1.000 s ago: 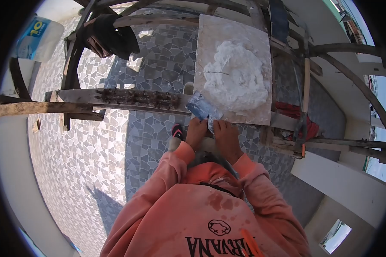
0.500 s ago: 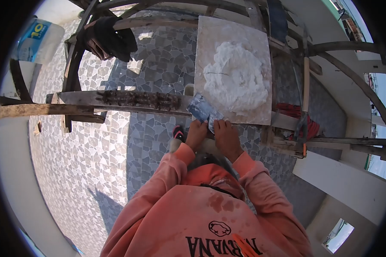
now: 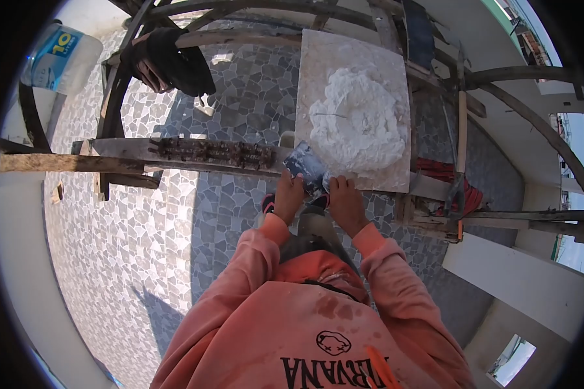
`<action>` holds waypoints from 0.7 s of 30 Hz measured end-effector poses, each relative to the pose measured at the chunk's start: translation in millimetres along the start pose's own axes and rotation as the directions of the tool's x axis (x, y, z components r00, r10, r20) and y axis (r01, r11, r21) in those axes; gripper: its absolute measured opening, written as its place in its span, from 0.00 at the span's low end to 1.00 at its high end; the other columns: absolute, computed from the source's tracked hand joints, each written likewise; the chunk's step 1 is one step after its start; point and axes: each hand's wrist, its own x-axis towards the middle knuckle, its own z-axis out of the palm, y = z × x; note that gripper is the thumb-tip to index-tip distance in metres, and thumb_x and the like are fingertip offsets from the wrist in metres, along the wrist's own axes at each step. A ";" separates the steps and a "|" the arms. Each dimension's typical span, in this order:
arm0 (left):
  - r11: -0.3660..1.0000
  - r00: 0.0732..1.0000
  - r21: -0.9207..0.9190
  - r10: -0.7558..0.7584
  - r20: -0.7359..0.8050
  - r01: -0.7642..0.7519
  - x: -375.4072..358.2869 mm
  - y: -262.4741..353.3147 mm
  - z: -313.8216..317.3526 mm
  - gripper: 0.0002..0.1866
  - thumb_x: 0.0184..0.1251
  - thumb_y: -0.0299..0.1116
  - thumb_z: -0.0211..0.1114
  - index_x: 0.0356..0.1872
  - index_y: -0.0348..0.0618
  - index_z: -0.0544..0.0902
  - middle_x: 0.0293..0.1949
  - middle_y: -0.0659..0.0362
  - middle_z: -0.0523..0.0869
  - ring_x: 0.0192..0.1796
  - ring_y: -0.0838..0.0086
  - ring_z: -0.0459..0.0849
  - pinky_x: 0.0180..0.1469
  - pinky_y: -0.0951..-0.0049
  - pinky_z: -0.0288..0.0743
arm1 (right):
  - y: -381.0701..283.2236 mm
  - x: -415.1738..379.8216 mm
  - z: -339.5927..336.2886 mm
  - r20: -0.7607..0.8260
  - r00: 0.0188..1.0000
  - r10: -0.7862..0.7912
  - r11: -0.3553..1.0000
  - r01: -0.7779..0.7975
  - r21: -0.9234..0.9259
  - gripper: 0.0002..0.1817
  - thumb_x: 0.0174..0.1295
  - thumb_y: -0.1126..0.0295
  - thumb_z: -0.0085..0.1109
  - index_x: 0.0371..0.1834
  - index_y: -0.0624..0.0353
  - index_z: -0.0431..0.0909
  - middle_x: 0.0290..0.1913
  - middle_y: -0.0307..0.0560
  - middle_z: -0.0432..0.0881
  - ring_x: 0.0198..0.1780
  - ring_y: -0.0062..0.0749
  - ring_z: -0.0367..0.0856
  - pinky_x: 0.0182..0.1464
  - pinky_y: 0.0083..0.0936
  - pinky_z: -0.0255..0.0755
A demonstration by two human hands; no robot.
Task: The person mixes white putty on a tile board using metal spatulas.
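A wide putty knife (image 3: 305, 163) with a white-smeared blade lies in front of me at the near left corner of a board (image 3: 396, 180). My left hand (image 3: 289, 196) is closed round it at its lower left side. Close beside it, my right hand (image 3: 346, 202) pinches a second, smaller putty knife (image 3: 327, 181), pale with residue and mostly hidden by the fingers. Both blades meet or nearly meet between my hands. On the board sits a spread heap of white putty (image 3: 357, 120), with a thin dark line across its surface.
A wooden beam carries a row of rusty dark metal pieces (image 3: 214, 153) at left. A dark cloth (image 3: 169, 61) and a 10-litre bottle (image 3: 61, 58) are at upper left. Red cord (image 3: 441, 178) and a long wooden handle (image 3: 462, 133) stand right, among timber poles over a tiled floor.
My hands have spread slightly apart. The wide blade has turned a little, and the smaller blade now shows less beside my right fingers. The putty heap looks the same.
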 end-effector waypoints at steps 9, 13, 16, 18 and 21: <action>0.960 0.954 0.108 0.237 0.186 -0.260 -28.9 11.4 -2.3 0.12 0.67 0.27 0.57 0.47 0.31 0.78 0.38 0.47 0.88 0.41 0.69 0.86 0.43 0.64 0.78 | -35.4 3.8 -16.9 -0.065 0.988 -0.139 0.962 0.150 0.226 0.18 0.52 0.75 0.59 0.49 0.64 0.73 0.44 0.52 0.75 0.49 0.47 0.78 0.46 0.38 0.77; 0.989 0.978 -0.002 0.145 0.148 -0.147 -25.2 -9.5 10.1 0.12 0.68 0.28 0.57 0.47 0.30 0.78 0.37 0.45 0.88 0.40 0.69 0.85 0.44 0.64 0.78 | -24.7 28.2 -8.2 -0.018 0.996 -0.091 0.995 0.092 0.024 0.14 0.54 0.70 0.60 0.44 0.61 0.74 0.44 0.49 0.75 0.46 0.43 0.77 0.42 0.37 0.76; 0.990 0.984 0.035 0.128 0.124 -0.133 -17.3 -24.1 12.6 0.12 0.69 0.28 0.56 0.47 0.31 0.78 0.38 0.46 0.87 0.40 0.68 0.86 0.43 0.65 0.78 | -21.2 32.8 -2.7 -0.025 0.995 -0.094 0.995 0.094 0.020 0.14 0.54 0.68 0.61 0.43 0.59 0.75 0.43 0.48 0.75 0.45 0.41 0.78 0.41 0.37 0.76; 0.949 0.961 0.215 0.185 0.205 -0.229 -13.7 -28.0 4.7 0.10 0.74 0.29 0.57 0.49 0.34 0.78 0.42 0.52 0.86 0.43 0.73 0.84 0.42 0.69 0.78 | -24.9 24.6 -6.0 -0.001 0.994 -0.112 0.988 0.112 0.102 0.17 0.52 0.69 0.63 0.44 0.60 0.73 0.44 0.51 0.74 0.46 0.44 0.77 0.42 0.38 0.76; 0.861 0.920 0.331 0.333 0.208 -0.387 -20.8 -33.0 2.9 0.10 0.72 0.28 0.58 0.48 0.34 0.79 0.41 0.50 0.85 0.42 0.66 0.85 0.44 0.66 0.78 | -26.1 25.0 -1.2 -0.016 0.990 -0.143 0.989 0.144 0.041 0.16 0.52 0.70 0.61 0.44 0.62 0.73 0.44 0.52 0.73 0.46 0.46 0.77 0.43 0.40 0.76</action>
